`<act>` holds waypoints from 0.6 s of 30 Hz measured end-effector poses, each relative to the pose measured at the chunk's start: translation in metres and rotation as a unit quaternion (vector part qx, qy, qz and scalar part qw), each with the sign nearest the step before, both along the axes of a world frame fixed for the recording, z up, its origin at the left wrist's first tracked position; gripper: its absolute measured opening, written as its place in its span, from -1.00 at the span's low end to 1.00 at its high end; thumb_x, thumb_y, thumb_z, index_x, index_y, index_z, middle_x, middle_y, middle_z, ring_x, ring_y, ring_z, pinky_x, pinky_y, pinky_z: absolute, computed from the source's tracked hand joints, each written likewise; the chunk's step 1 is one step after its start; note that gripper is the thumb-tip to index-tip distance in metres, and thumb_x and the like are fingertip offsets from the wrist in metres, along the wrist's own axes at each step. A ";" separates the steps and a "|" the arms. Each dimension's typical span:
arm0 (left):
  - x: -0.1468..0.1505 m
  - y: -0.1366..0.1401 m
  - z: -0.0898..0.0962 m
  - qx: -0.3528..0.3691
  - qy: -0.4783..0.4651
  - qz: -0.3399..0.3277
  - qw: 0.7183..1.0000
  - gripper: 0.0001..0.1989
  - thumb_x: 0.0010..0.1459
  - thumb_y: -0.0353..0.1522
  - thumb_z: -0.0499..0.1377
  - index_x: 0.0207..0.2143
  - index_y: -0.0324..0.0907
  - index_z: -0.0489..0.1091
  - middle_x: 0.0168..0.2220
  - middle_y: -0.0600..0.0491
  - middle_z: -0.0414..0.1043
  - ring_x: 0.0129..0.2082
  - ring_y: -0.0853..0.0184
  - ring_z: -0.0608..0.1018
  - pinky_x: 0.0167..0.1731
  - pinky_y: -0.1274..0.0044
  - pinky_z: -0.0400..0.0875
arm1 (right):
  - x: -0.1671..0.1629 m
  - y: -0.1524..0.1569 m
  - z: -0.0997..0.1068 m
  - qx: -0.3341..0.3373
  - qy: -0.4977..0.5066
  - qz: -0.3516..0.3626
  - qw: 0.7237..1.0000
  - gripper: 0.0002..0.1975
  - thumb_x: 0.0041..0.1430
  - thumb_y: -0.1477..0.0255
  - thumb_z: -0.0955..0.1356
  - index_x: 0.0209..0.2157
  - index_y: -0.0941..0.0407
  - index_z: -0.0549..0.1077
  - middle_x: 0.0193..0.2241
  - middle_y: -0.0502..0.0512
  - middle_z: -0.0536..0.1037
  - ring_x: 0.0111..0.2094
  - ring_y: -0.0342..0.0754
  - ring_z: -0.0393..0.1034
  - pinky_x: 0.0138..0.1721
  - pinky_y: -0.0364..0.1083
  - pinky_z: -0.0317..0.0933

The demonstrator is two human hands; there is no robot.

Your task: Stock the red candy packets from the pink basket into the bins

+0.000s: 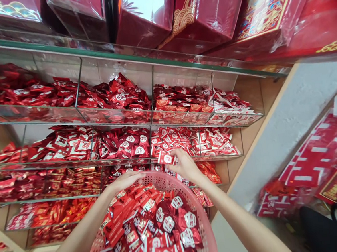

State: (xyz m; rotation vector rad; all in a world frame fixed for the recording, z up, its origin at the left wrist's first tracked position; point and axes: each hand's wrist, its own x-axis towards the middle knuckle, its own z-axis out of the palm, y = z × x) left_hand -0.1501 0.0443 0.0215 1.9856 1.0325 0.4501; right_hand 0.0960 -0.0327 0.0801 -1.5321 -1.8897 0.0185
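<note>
My right hand (184,165) pinches a small red and white candy packet (165,158) just in front of a shelf compartment filled with similar packets (172,138). On the far rim of a pink perforated plastic basket (207,222) rests my left hand (129,180), its fingers stretched out flat along the edge. Many red wrapped packets (163,222) with white labels lie heaped inside the basket, below both forearms. The near side of the basket runs out of view at the bottom.
Glass-fronted shelves (115,111) with dividers hold piles of red packets on several levels. Large dark red gift boxes (205,14) stand on the glass shelf (136,51) above. At the right are a grey wall (279,126), red packaged goods (313,155) and a black object (326,225).
</note>
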 end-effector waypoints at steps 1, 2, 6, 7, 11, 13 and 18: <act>0.001 0.002 -0.002 -0.012 -0.005 -0.004 1.000 -0.52 0.06 -0.02 -0.06 -0.56 -0.22 0.37 -0.47 0.05 0.40 -0.44 0.32 0.38 -0.40 0.57 0.19 | -0.006 -0.010 -0.009 -0.007 0.004 0.016 1.000 -0.67 -0.06 0.34 0.38 -0.23 0.10 0.30 -0.25 0.08 0.37 -0.19 0.00 0.25 -0.17 -0.03 0.13; 0.003 0.004 -0.003 -0.023 -0.011 -0.007 1.000 -0.51 0.08 -0.04 -0.09 -0.55 -0.22 0.38 -0.45 0.04 0.42 -0.43 0.32 0.39 -0.37 0.56 0.21 | -0.013 -0.018 -0.018 -0.017 0.004 0.024 1.000 -0.67 -0.07 0.34 0.38 -0.22 0.10 0.29 -0.25 0.08 0.36 -0.19 0.00 0.25 -0.17 -0.02 0.13; 0.010 0.009 -0.006 -0.029 -0.022 -0.013 0.999 -0.45 0.11 -0.04 -0.17 -0.54 -0.22 0.42 -0.42 0.02 0.44 -0.37 0.30 0.39 -0.27 0.55 0.22 | -0.038 -0.031 -0.053 -0.039 -0.036 0.000 0.999 -0.67 -0.06 0.41 0.37 -0.20 0.11 0.29 -0.25 0.12 0.34 -0.19 0.05 0.24 -0.18 0.01 0.14; 0.011 0.008 -0.006 -0.020 -0.024 -0.015 0.999 -0.45 0.11 -0.03 -0.17 -0.53 -0.22 0.42 -0.41 0.02 0.45 -0.36 0.30 0.39 -0.25 0.54 0.22 | -0.042 -0.030 -0.059 -0.038 -0.049 -0.013 0.998 -0.68 -0.05 0.43 0.36 -0.20 0.11 0.29 -0.25 0.13 0.34 -0.18 0.07 0.24 -0.17 0.02 0.14; 0.015 -0.001 0.003 0.019 -0.016 -0.057 0.998 -0.60 0.05 -0.08 0.00 -0.49 -0.20 0.41 -0.42 0.08 0.41 -0.38 0.33 0.36 -0.30 0.57 0.19 | -0.051 -0.023 -0.074 -0.030 -0.069 -0.051 0.996 -0.71 -0.02 0.46 0.33 -0.19 0.11 0.29 -0.22 0.18 0.34 -0.17 0.10 0.23 -0.18 0.06 0.14; 0.015 -0.006 0.008 0.030 -0.004 -0.078 0.996 -0.66 0.00 -0.11 0.07 -0.52 -0.22 0.38 -0.49 0.11 0.33 -0.44 0.38 0.31 -0.39 0.60 0.15 | -0.055 -0.020 -0.076 -0.023 -0.071 -0.059 0.995 -0.71 -0.01 0.46 0.32 -0.19 0.11 0.28 -0.21 0.18 0.34 -0.17 0.11 0.22 -0.18 0.05 0.15; 0.012 -0.006 0.007 0.029 -0.022 -0.123 0.992 -0.65 -0.03 -0.14 0.10 -0.60 -0.26 0.31 -0.58 0.14 0.17 -0.52 0.46 0.20 -0.50 0.64 0.07 | -0.060 -0.021 -0.076 -0.018 -0.053 -0.052 0.997 -0.67 -0.02 0.43 0.34 -0.16 0.11 0.28 -0.21 0.16 0.34 -0.16 0.09 0.25 -0.16 0.03 0.16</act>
